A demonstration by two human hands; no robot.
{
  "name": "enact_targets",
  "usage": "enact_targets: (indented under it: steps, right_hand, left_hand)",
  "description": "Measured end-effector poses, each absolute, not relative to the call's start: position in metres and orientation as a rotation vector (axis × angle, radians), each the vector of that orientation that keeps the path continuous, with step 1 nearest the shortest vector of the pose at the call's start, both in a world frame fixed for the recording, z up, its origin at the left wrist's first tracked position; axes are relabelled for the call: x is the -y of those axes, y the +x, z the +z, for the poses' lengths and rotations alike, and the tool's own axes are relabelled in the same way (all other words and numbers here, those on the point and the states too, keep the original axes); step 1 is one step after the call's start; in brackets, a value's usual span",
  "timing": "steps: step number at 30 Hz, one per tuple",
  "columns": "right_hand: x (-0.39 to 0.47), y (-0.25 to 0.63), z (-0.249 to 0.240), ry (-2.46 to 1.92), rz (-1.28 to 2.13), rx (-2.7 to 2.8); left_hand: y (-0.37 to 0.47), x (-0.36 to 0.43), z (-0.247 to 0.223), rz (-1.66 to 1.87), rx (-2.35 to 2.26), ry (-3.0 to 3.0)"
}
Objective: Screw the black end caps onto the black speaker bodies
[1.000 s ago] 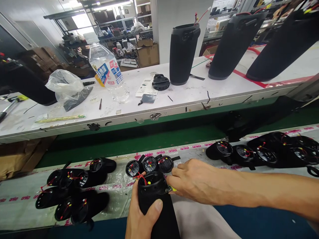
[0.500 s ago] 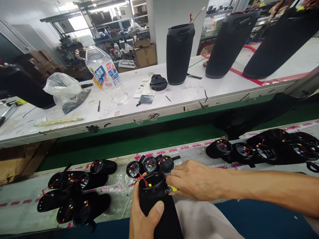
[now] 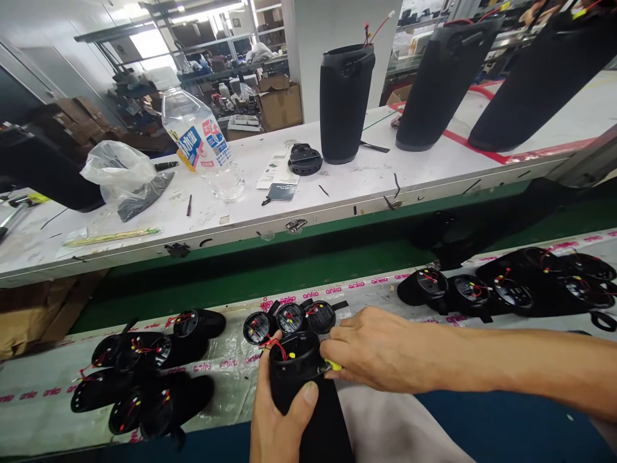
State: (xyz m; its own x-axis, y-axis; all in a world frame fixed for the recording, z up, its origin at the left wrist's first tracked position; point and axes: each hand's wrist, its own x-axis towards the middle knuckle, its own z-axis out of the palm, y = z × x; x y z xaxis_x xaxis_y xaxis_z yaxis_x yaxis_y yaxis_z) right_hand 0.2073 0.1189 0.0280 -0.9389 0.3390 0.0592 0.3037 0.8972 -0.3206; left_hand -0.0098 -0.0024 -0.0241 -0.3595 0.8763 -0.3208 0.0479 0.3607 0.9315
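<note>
My left hand (image 3: pixel 282 418) is wrapped round a black fabric-covered speaker body (image 3: pixel 322 424), its thumb on the near side below the rim. The speaker's open end tilts up, with red wires and a yellow connector (image 3: pixel 292 355) showing inside. At the right side of that rim, my right hand (image 3: pixel 364 350) is closed on a small yellow tool (image 3: pixel 333 365) with a metal part. Most of the tool is hidden by the fingers, so its kind is unclear. Just beyond the held speaker lie three black speaker bodies (image 3: pixel 290 317) with wires in their open ends.
More speaker bodies lie in groups on the plastic-covered surface, left (image 3: pixel 159 405) and right (image 3: pixel 515 292). Across a green gap runs a white bench (image 3: pixel 207 225) with a plastic bottle (image 3: pixel 197 138), a plastic bag (image 3: pixel 116 167), a black end cap (image 3: pixel 304 159) and upright speakers (image 3: pixel 347 106).
Both hands keep almost the same place on the speaker and its rim. The view has shifted very slightly; nothing is taken up or let go.
</note>
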Motion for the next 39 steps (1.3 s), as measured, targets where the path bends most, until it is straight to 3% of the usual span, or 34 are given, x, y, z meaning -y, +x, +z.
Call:
enact_targets:
  steps: [11,24,39]
  right_hand:
    - [-0.117,0.21,0.029,-0.465,0.409,2.915]
    - [-0.106,0.211,0.026,-0.491,0.088,2.938]
    - [-0.111,0.21,0.024,-0.431,0.102,2.908]
  left_hand:
    - [0.003,-0.002,-0.003,1.029,-1.929,0.814]
    - [0.012,-0.009,0.02,0.962,-2.049,0.792]
    - [0.013,-0.008,0.019,1.003,-2.05,0.831]
